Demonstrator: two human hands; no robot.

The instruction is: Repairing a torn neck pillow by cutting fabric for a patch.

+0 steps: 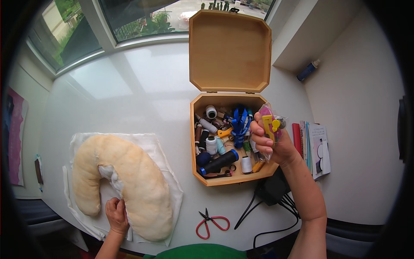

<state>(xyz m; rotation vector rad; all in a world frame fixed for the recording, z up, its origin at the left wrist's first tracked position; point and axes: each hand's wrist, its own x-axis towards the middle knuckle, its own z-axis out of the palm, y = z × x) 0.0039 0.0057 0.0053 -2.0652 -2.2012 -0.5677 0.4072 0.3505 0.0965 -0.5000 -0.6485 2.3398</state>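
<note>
My right hand [278, 144] is closed around a clear plastic bag [272, 123] of small yellow and pink items, held over the right side of a wooden sewing box [207, 183]. The box's lid stands open. Inside lie several thread spools, a large black spool [219, 162] with blue ends and a bundled blue lanyard [240, 125]. At the left, my left hand [117, 215] has its fingers curled at the inner edge of a cream U-shaped pillow [144, 181]. White stuffing [110, 176] shows in the pillow's opening. What those fingers grip is hidden.
White cloth [172, 194] lies under the pillow. Red-handled scissors [211, 222] rest near the front edge, beside a black adapter with cables [272, 190]. Books [317, 146] and a blue bottle [308, 70] are at the right; a window [142, 21] is behind.
</note>
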